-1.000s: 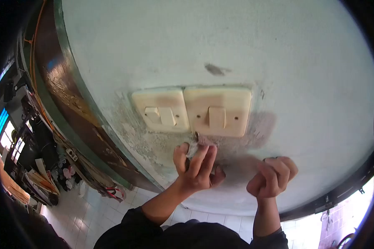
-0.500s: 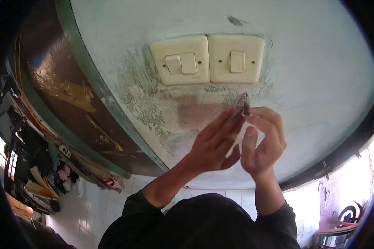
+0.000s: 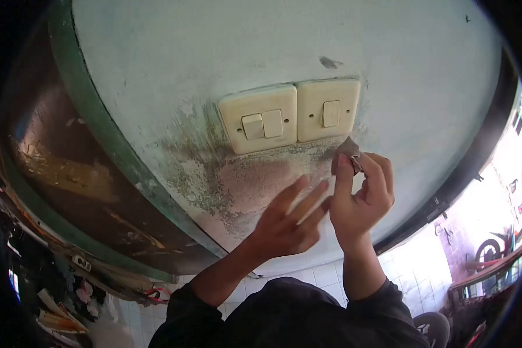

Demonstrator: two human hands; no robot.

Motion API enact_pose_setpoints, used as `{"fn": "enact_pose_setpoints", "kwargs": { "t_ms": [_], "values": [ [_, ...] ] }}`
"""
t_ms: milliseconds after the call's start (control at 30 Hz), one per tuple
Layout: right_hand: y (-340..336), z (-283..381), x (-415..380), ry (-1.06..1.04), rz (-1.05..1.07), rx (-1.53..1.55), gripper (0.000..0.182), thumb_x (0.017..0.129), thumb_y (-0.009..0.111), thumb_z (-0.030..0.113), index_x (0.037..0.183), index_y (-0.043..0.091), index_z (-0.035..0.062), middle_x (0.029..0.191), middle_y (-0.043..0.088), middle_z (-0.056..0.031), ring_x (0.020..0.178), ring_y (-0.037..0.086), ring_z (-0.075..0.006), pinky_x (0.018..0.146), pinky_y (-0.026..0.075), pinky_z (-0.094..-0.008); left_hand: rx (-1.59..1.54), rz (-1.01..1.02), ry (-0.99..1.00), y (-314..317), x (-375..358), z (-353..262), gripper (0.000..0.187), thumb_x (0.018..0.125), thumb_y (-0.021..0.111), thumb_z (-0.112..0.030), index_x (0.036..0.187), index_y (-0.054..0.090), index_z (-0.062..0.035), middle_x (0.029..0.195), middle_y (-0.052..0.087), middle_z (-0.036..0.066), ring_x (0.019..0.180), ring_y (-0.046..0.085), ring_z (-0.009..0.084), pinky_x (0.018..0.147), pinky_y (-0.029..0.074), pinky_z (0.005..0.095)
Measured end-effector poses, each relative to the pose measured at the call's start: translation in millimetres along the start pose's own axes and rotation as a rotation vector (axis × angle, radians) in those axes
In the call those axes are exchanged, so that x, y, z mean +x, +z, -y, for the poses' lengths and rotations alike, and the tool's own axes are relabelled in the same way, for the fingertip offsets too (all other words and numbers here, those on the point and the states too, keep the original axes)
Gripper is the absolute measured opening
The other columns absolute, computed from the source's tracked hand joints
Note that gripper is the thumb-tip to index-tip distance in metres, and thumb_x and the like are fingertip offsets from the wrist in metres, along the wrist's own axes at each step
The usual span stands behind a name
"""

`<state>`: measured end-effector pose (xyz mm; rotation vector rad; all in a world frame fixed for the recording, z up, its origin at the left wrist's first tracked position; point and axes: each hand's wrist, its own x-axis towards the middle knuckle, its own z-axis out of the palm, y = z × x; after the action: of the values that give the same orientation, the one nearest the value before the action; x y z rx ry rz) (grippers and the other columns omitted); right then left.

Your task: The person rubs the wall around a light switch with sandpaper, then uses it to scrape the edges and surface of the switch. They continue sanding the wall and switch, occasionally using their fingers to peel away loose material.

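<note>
Between the thumb and fingers of my right hand [image 3: 364, 200] is a small folded piece of sandpaper [image 3: 345, 155], brownish grey and creased. It sits just below the lower edge of the right switch plate [image 3: 342, 90], overlapping the wall in this view. My left hand [image 3: 285, 225] holds nothing, its fingers spread and slightly blurred in front of the wall. Beside the right plate is a left switch plate [image 3: 258, 104] with two rockers; the right one has a single rocker. Worn, flaking paint and a pinkish patch [image 3: 252, 178] show beneath both plates.
A green door frame [image 3: 122, 148] and a scuffed brown door [image 3: 69, 168] stand at the left. A dark strip [image 3: 446, 197] edges the wall at the right. Clutter [image 3: 64, 313] lies low on the left, and a wheel [image 3: 489, 250] shows at the right.
My hands have come apart; the left has moved down and away, its fingers opening, while the right keeps the sandpaper. The view has shifted, so the switches appear lower.
</note>
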<state>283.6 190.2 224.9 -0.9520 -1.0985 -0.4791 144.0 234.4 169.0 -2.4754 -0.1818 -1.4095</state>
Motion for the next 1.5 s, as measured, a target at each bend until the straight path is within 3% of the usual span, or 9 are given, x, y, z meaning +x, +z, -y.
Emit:
{"fn": "enact_pose_setpoints", "kwargs": {
  "t_ms": [33, 133, 333, 400, 667, 933, 1000, 1400, 1500],
  "values": [
    [3.0, -2.7, 2.6, -0.004, -0.007, -0.014, 0.018, 0.082, 0.074, -0.005, 0.1, 0.07, -0.0014, 0.086, 0.064, -0.0091, 0.072, 0.06, -0.0169, 0.068, 0.05, -0.029, -0.013, -0.005, 0.009, -7.9, -7.4, 1.8, 0.044, 0.081, 0.07, -0.017, 0.122, 0.067, -0.0002, 0.136, 0.059, 0.02, 0.135, 0.048, 0.0423, 0.106, 0.049, 0.0513],
    [13.6, -10.9, 6.9, -0.279, 0.017, -0.203, 0.035, 0.069, 0.071, -0.01, 0.103, 0.072, -0.0013, 0.094, 0.063, -0.0121, 0.081, 0.06, -0.0297, 0.07, 0.051, -0.0369, 0.141, -0.009, -0.137, -30.4, -40.3, 12.2, 0.043, 0.082, 0.064, -0.014, 0.124, 0.068, -0.0054, 0.135, 0.062, 0.014, 0.129, 0.055, 0.0358, 0.104, 0.048, 0.0459],
    [34.5, -6.5, -0.1, -0.365, -0.097, -0.247, 0.039, 0.065, 0.067, -0.013, 0.102, 0.072, -0.003, 0.096, 0.062, -0.0129, 0.081, 0.061, -0.0304, 0.069, 0.052, -0.0379, 0.247, -0.071, -0.204, -41.6, -92.5, 33.9, 0.037, 0.083, 0.062, -0.015, 0.119, 0.07, -0.01, 0.131, 0.064, 0.011, 0.116, 0.061, 0.0318, 0.098, 0.048, 0.0433],
    [33.4, -2.1, -0.5, -0.393, -0.059, -0.256, 0.04, 0.064, 0.067, -0.014, 0.103, 0.073, -0.0033, 0.096, 0.062, -0.0131, 0.081, 0.062, -0.0308, 0.069, 0.052, -0.0382, 0.362, -0.076, -0.07, -37.0, -104.8, 39.8, 0.033, 0.084, 0.061, -0.016, 0.115, 0.072, -0.0117, 0.125, 0.067, 0.008, 0.111, 0.063, 0.0295, 0.096, 0.048, 0.0416],
    [35.0, 0.1, 0.1, -0.413, -0.066, -0.323, 0.043, 0.061, 0.065, -0.015, 0.102, 0.074, -0.0034, 0.098, 0.062, -0.0124, 0.085, 0.063, -0.0308, 0.072, 0.055, -0.0372, 0.303, -0.15, -0.021, -32.2, -100.9, 41.3, 0.022, 0.088, 0.058, -0.016, 0.106, 0.07, -0.014, 0.116, 0.068, 0.004, 0.097, 0.063, 0.0227, 0.083, 0.053, 0.037],
    [28.1, -8.0, 4.8, -0.458, -0.115, -0.438, 0.043, 0.062, 0.066, -0.016, 0.102, 0.075, -0.0025, 0.098, 0.062, -0.01, 0.089, 0.064, -0.0293, 0.075, 0.055, -0.0366, 0.208, -0.182, -0.019, -37.1, -102.5, 40.4, 0.023, 0.082, 0.061, -0.011, 0.103, 0.069, -0.0168, 0.111, 0.067, 0.0, 0.096, 0.062, 0.0199, 0.081, 0.054, 0.0346],
    [21.5, -14.6, 10.8, -0.568, -0.098, -0.499, 0.042, 0.062, 0.066, -0.017, 0.1, 0.075, -0.0026, 0.098, 0.063, -0.0105, 0.09, 0.065, -0.03, 0.075, 0.056, -0.0368, 0.217, -0.167, -0.011, -37.3, -103.5, 43.0, 0.024, 0.081, 0.062, -0.01, 0.103, 0.069, -0.017, 0.111, 0.066, 0.0, 0.096, 0.062, 0.0195, 0.081, 0.053, 0.0341],
    [25.0, -9.5, 5.4, -0.491, -0.097, -0.467, 0.044, 0.059, 0.064, -0.016, 0.099, 0.075, -0.0027, 0.097, 0.064, -0.0107, 0.09, 0.065, -0.0304, 0.076, 0.055, -0.0371, 0.155, -0.182, 0.0, -38.6, -109.2, 43.1, 0.024, 0.08, 0.064, -0.012, 0.103, 0.069, -0.0188, 0.11, 0.065, -0.002, 0.099, 0.06, 0.0189, 0.085, 0.053, 0.0334],
    [24.2, -10.5, 5.0, -0.497, -0.081, -0.44, 0.046, 0.061, 0.057, -0.02, 0.101, 0.074, -0.0056, 0.098, 0.064, -0.0138, 0.093, 0.065, -0.0326, 0.081, 0.055, -0.0389, 0.147, -0.175, 0.001, -39.1, -111.1, 44.1, 0.024, 0.081, 0.063, -0.014, 0.103, 0.07, -0.0188, 0.11, 0.065, -0.002, 0.1, 0.06, 0.0189, 0.085, 0.053, 0.0338]
  ]
}}
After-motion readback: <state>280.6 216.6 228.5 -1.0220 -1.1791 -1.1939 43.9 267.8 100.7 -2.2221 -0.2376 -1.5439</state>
